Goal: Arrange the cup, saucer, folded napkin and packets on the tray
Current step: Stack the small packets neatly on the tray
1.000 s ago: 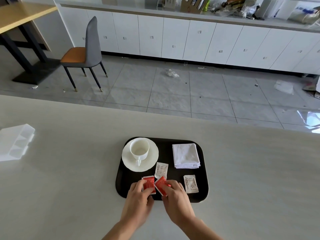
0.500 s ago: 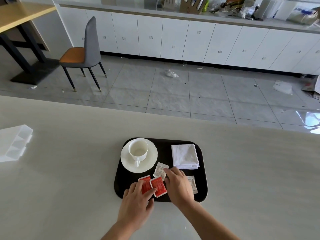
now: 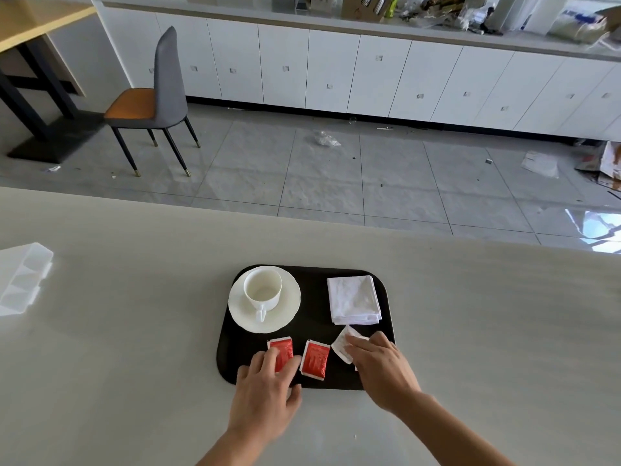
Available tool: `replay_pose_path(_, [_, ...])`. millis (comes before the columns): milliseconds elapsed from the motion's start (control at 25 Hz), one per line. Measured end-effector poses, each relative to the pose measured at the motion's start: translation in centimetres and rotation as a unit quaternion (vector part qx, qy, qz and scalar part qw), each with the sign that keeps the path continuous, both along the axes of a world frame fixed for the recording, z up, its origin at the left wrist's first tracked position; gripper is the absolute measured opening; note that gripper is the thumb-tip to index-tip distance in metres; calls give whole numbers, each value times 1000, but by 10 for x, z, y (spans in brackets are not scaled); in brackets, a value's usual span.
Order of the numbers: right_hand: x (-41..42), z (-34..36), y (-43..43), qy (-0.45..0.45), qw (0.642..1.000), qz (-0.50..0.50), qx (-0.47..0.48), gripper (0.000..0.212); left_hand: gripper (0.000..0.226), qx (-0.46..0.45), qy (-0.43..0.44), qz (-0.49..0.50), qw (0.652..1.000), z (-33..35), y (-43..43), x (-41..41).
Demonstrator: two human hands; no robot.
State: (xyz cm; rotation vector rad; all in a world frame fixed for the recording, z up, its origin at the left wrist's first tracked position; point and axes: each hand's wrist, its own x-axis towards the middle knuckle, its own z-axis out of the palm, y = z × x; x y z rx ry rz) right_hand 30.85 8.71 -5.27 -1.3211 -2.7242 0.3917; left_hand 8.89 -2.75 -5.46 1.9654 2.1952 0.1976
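A black tray [image 3: 312, 307] lies on the pale counter. On its far left stands a white cup [image 3: 262, 292] on a white saucer [image 3: 285, 314], handle toward me. A folded white napkin [image 3: 353, 300] lies at the far right. Two red packets sit along the near edge: the left one [image 3: 281, 352] under the fingertips of my left hand [image 3: 267, 395], the other [image 3: 315, 359] free beside it. My right hand [image 3: 383, 369] grips a white packet [image 3: 343, 346] by its near end, just below the napkin. A second white packet is hidden under that hand.
A clear plastic compartment box [image 3: 22, 279] sits at the counter's left edge. Beyond the counter's far edge are a tiled floor, a grey and orange chair [image 3: 154, 102] and white cabinets.
My right hand left the red packets, took the white packet from beside the saucer and carried it right, below the napkin. The two red packets now lie apart; my left hand stays on the left one.
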Motion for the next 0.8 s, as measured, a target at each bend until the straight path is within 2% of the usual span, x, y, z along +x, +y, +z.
replay_pose_path(160, [16,8,3,3,999,0,38,25,49,-24,72,-24,997,0,5,13])
replay_pose_path(200, [15,10,3,25,999,-10,34,25,48,-24,69,-20,997,0,5,12])
replay_pose_path(320, [-13,13,-3,103,991,-81,-11,9,37,3,12,28,1000,0,3,7])
replay_pose_path(440, [-52,7,-13,3,991,-112,-78,37,26,29,-69,126,989,-2,13,0])
replay_pose_path(520, [-69,5,-18,-47,988,-115,-91,37,36,14,-96,172,980,0,24,1])
replay_pose_path(640, [-79,3,-18,-55,985,-130,-100,31,46,-10,-112,217,970,2,33,6])
replay_pose_path(800, [-74,2,-14,-19,979,-153,-130,34,28,7,-147,239,960,1,33,8])
